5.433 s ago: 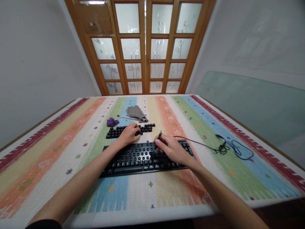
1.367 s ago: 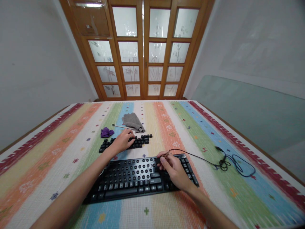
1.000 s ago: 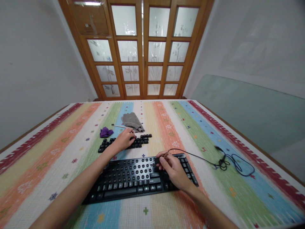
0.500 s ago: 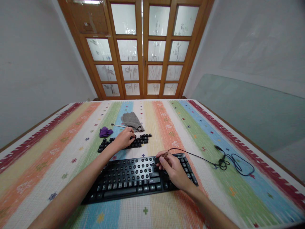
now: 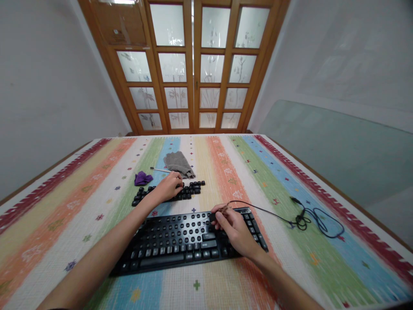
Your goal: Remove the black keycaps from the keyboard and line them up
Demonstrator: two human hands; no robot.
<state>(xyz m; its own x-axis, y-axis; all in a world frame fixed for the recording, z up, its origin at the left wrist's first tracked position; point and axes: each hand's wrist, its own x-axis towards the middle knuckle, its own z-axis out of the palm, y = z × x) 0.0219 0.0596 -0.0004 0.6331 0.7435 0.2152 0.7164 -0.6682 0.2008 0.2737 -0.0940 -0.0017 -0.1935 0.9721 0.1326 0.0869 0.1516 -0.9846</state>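
Observation:
In the head view a black keyboard (image 5: 167, 228) lies across the table in front of me, many of its upper keys without caps. My right hand (image 5: 234, 226) rests over its right part, fingers closed round a small black keycap puller (image 5: 212, 217) with thin wires at its left end. Farther off, loose black keycaps (image 5: 190, 190) stand in rows beyond the keyboard. Over these rows my left hand (image 5: 170, 186) reaches down, its thumb and fingers pinched at a keycap. The fingertips partly hide which cap it is.
Behind the keycaps lie a grey cloth (image 5: 179, 164), a thin brush (image 5: 160, 170) and a crumpled purple cloth (image 5: 143, 178). The keyboard's black cable (image 5: 271, 212) runs right into a tied coil. A striped cloth (image 5: 112, 215) covers the table.

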